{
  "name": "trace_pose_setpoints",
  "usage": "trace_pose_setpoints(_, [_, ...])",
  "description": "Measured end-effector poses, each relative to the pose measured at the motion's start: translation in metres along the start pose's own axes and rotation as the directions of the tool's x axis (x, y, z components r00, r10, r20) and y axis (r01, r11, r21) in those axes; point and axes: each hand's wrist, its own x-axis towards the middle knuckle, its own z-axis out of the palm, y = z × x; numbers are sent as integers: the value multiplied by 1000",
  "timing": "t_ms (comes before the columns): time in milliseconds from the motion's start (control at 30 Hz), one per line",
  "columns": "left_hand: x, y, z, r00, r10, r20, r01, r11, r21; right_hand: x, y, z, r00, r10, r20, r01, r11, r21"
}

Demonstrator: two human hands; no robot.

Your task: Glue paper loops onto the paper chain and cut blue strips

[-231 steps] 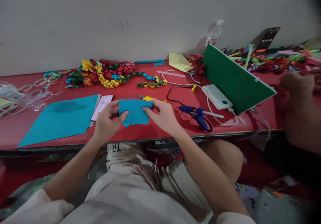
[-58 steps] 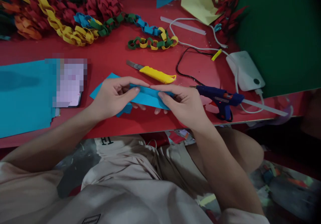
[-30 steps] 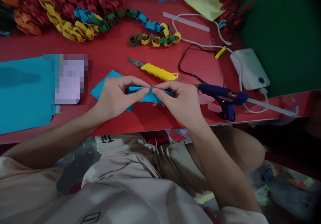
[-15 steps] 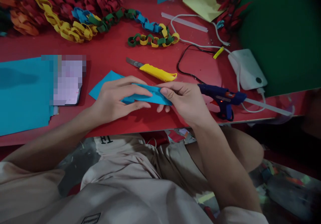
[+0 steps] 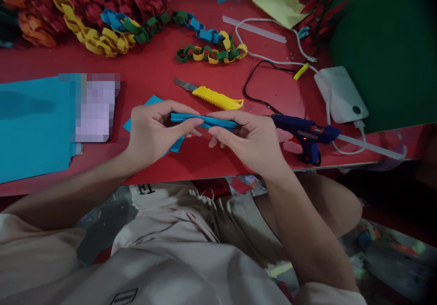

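Observation:
A narrow folded strip of blue paper [image 5: 184, 118] is held level between both hands, just above the red table. My left hand [image 5: 153, 132] pinches its left part, thumb in front and fingers behind. Gripping the right part is my right hand [image 5: 249, 136], its thumb pressed near the middle of the strip. Another blue paper piece [image 5: 176, 144] lies on the table, partly hidden behind my left hand. Just beyond the hands rests a yellow-handled craft knife [image 5: 216, 98], its blade pointing left.
A blue glue gun [image 5: 303, 132] with a lit red light lies at the right, near a white power bank [image 5: 341, 93] and cables. Blue sheets [image 5: 34, 127] and a blurred phone [image 5: 95, 109] lie left. Paper chains [image 5: 105, 41] fill the back. A green board [image 5: 385, 45] stands right.
The blue paper has gone from a wider, flat strip to a narrower folded one. My left hand has turned, bringing its thumb onto the front of the strip.

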Motion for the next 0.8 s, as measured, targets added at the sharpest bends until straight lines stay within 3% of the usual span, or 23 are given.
trace_pose_setpoints(200, [7, -7, -3, 978, -134, 158, 154, 981, -119, 2, 3, 2, 998, 15, -58, -14, 1000, 18])
trace_pose_setpoints(400, [9, -8, -7, 973, -105, 205, 131, 984, -122, 0, 3, -1, 1000, -26, -9, 26, 999, -20])
trace_pose_setpoints(567, [10, -9, -9, 943, -85, 320, 147, 974, -173, 2, 2, -2, 997, 70, -32, -69, 997, 41])
trace_pose_setpoints(667, [11, -7, -13, 917, -80, 390, 167, 967, -194, 2, 1, -8, 994, 110, 17, -111, 990, 88])
trace_pose_setpoints(800, [10, 1, -18, 910, -122, 395, 218, 954, -207, -1, -2, -15, 994, 54, 91, -62, 994, 92])
